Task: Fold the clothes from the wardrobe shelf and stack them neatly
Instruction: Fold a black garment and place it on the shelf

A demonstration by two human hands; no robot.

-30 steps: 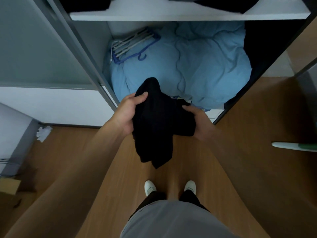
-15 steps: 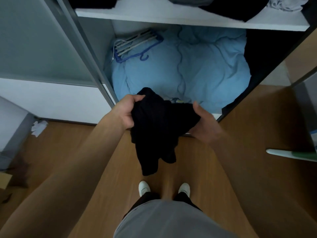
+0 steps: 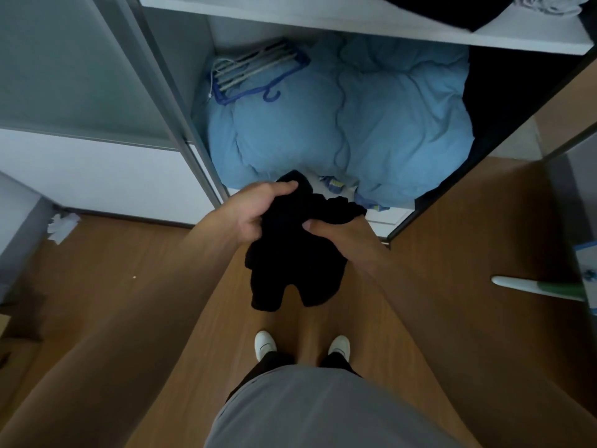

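A black garment (image 3: 295, 270) hangs bunched in front of me, above the wooden floor and just before the open wardrobe. My left hand (image 3: 255, 211) grips its upper left part, fingers curled over the top edge. My right hand (image 3: 336, 232) holds the upper right part, thumb pressed on the cloth and the fingers hidden behind it. Two loose ends of the garment dangle below. On the white wardrobe shelf (image 3: 323, 22) above lie more clothes: a dark item (image 3: 452, 11) and a grey one (image 3: 549, 4).
A light blue duvet (image 3: 371, 124) fills the lower wardrobe compartment, with blue and white hangers (image 3: 255, 72) on it. The sliding door frame (image 3: 174, 124) stands at the left. A white-and-green handle (image 3: 536, 287) juts in from the right. Crumpled paper (image 3: 61, 226) lies on the floor at left.
The garment has been gathered lower and tighter. My right hand moved inward and now closes on the cloth near my left hand. The camera tilted down a little.
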